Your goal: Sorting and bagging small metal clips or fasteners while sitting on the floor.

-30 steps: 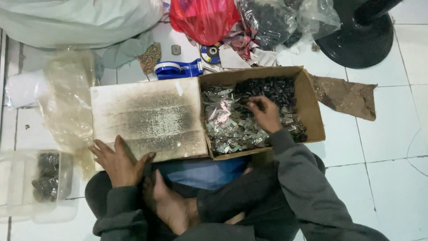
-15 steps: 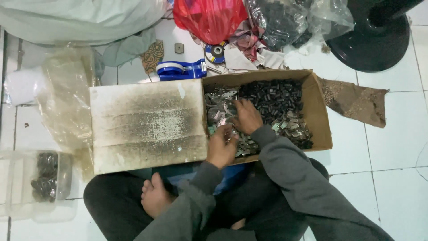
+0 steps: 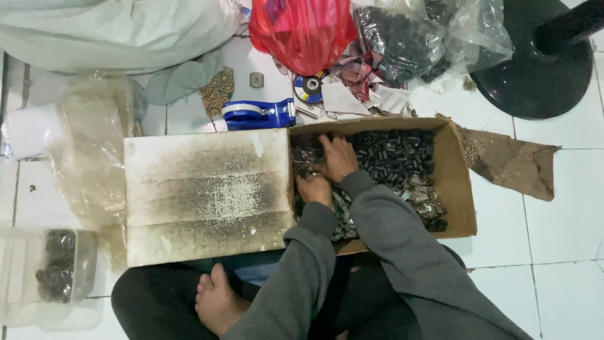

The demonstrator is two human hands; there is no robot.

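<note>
While the person sits cross-legged on the white tiled floor (image 3: pixel 566 252), both hands are down inside the open brown cardboard box (image 3: pixel 462 189) that rests against their lap. That box holds a heap of small metal parts (image 3: pixel 396 160), dark ones toward the far side and shinier silver ones nearer the body. Reaching forward, the right hand (image 3: pixel 338 157) lies palm down on the heap at the box's left end, fingers spread and loosely curled into the pieces; whether it has actually pinched any I cannot tell. Just nearer the body and touching the same heap, the left hand (image 3: pixel 314 189) is half closed with its fingers buried among the silver parts, and what it grips, if anything, is hidden. Both arms wear grey sleeves (image 3: pixel 390 252). Spread flat to the left of the heap is the box's wide, stained cardboard flap (image 3: pixel 207 195). A bare foot (image 3: pixel 217 302) shows below that flap. Beyond the box lie a blue tape dispenser (image 3: pixel 258 114), a red plastic bag (image 3: pixel 302 28) and a clear plastic bag of dark parts (image 3: pixel 402 38). At the far right stands a round black base with a pole (image 3: pixel 535 63), and a torn scrap of brown cardboard (image 3: pixel 509 160) lies beside the box. Down in the left corner, a clear plastic tub (image 3: pixel 44 277) holds a few more dark pieces.
</note>
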